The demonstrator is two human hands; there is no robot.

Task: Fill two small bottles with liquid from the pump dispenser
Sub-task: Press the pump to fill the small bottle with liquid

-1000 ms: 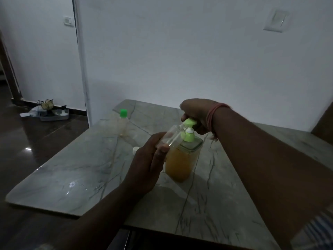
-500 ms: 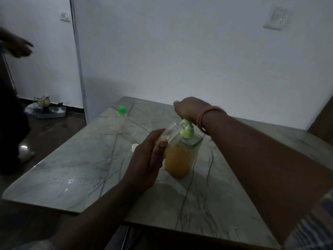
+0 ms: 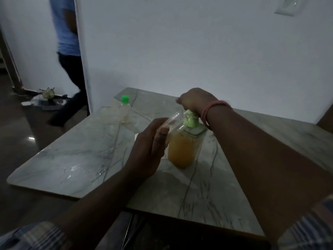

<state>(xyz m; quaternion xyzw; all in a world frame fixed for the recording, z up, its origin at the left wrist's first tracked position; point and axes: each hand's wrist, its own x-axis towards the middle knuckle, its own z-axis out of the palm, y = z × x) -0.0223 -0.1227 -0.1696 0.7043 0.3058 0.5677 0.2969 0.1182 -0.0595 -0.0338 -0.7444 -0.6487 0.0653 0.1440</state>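
Note:
A clear pump dispenser [image 3: 182, 150] half full of orange liquid stands mid-table, with a green pump head [image 3: 191, 120]. My right hand [image 3: 195, 101] rests on top of the pump head, pressing it down. My left hand [image 3: 149, 147] holds a small clear bottle [image 3: 175, 121] tilted, its mouth up against the pump spout. A second small bottle [image 3: 124, 110] with a green cap stands upright farther back on the left. A small white cap [image 3: 136, 137] lies on the table, mostly hidden behind my left hand.
The grey marble table [image 3: 86, 156] has a wet patch near its left front edge. A white wall stands close behind it. A person [image 3: 69, 56] walks past the doorway at the left. A tray of items [image 3: 47, 101] lies on the dark floor there.
My right hand has pushed the pump head down from its raised position. The small bottle stays at the spout. A person has walked into view at the left doorway.

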